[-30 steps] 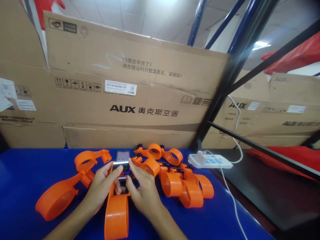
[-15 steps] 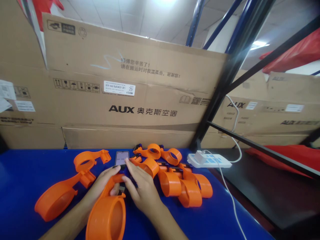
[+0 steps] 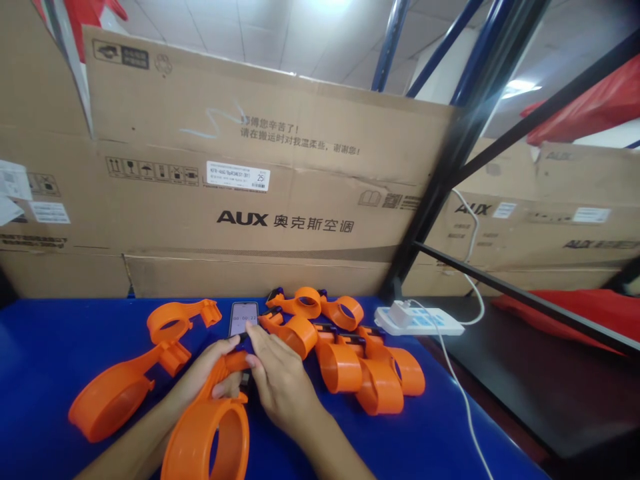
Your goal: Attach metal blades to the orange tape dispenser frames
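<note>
My left hand [image 3: 205, 373] and my right hand [image 3: 277, 383] meet over the narrow handle end of an orange plastic ring part [image 3: 207, 437] at the near middle of the blue table [image 3: 50, 333]. The left fingers wrap round the orange handle. The right hand's fingers press against a small black piece [image 3: 245, 380] at the same spot. The part's wide ring points toward me. A phone [image 3: 243, 317] with a lit timer screen lies flat just beyond my fingertips.
Several more orange ring parts lie around: two on the left [image 3: 117, 390] and a cluster on the right [image 3: 365, 373]. A white power strip [image 3: 420, 321] with a cable sits at the table's right back corner. Large cardboard boxes [image 3: 260, 193] wall the back; a black shelf [image 3: 525, 373] lies right.
The orange ring part has turned so its wide ring faces me and dropped lower. My hands have closed lower on its handle end; the bright strip formerly between my fingers no longer shows.
</note>
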Demonstrator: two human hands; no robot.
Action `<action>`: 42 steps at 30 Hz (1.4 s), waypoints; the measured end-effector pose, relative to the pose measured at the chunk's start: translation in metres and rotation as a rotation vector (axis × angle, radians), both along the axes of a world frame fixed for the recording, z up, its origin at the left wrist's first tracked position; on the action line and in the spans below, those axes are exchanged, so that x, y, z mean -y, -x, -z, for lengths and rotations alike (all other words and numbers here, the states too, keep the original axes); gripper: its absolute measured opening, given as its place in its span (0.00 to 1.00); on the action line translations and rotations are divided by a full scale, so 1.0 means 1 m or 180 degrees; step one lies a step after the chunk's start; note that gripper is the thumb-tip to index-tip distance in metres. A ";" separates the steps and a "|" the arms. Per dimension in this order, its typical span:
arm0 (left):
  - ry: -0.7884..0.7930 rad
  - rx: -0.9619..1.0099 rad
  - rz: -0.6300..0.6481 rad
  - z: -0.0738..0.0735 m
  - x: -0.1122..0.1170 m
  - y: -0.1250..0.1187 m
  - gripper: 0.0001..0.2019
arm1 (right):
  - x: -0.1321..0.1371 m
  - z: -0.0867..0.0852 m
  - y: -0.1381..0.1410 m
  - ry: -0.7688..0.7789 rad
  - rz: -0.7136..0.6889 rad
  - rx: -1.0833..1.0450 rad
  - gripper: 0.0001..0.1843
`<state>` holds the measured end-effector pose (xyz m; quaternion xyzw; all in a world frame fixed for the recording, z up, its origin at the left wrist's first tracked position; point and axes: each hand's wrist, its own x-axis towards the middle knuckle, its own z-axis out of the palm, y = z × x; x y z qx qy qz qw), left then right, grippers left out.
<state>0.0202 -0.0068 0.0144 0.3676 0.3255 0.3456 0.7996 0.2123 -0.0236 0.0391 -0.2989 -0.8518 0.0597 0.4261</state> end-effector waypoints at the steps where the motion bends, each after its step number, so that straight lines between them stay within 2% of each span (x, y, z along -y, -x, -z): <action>1: -0.0005 -0.0018 -0.0062 -0.001 0.000 0.000 0.33 | 0.000 0.000 0.000 0.0011 -0.0011 -0.0023 0.33; 4: -0.0149 -0.0037 -0.0239 -0.006 0.004 -0.005 0.28 | -0.001 -0.001 0.000 0.0039 -0.0048 -0.0109 0.33; 8: -0.0808 -0.0143 -0.1197 -0.014 0.014 -0.015 0.14 | -0.002 0.002 0.000 0.0022 0.0118 -0.0219 0.32; 10: -0.1097 -0.0360 -0.1386 -0.014 0.016 -0.019 0.14 | -0.001 0.004 0.000 0.0003 0.0261 -0.0347 0.30; 16: -0.1345 -0.0668 -0.1463 -0.012 0.016 -0.018 0.16 | 0.000 0.009 0.002 0.0029 0.0541 -0.0696 0.21; 27: -0.1728 -0.0860 -0.1329 -0.014 0.013 -0.009 0.15 | -0.001 0.006 -0.001 0.0117 0.0317 -0.0561 0.16; 34: -0.1715 -0.0746 -0.1200 -0.015 0.012 -0.005 0.15 | 0.000 -0.001 -0.003 0.0311 0.0192 -0.0595 0.14; 37: -0.1611 -0.0526 -0.1006 -0.015 0.012 -0.001 0.13 | 0.000 -0.008 -0.004 0.0541 0.0158 -0.0798 0.11; 40: -0.1535 -0.0377 -0.0808 -0.013 0.011 0.002 0.13 | 0.001 -0.013 -0.005 0.0651 0.0190 -0.0939 0.13; 42: -0.1535 -0.0382 -0.0890 -0.012 0.009 0.002 0.13 | 0.002 -0.012 -0.005 0.0587 0.0281 -0.1051 0.12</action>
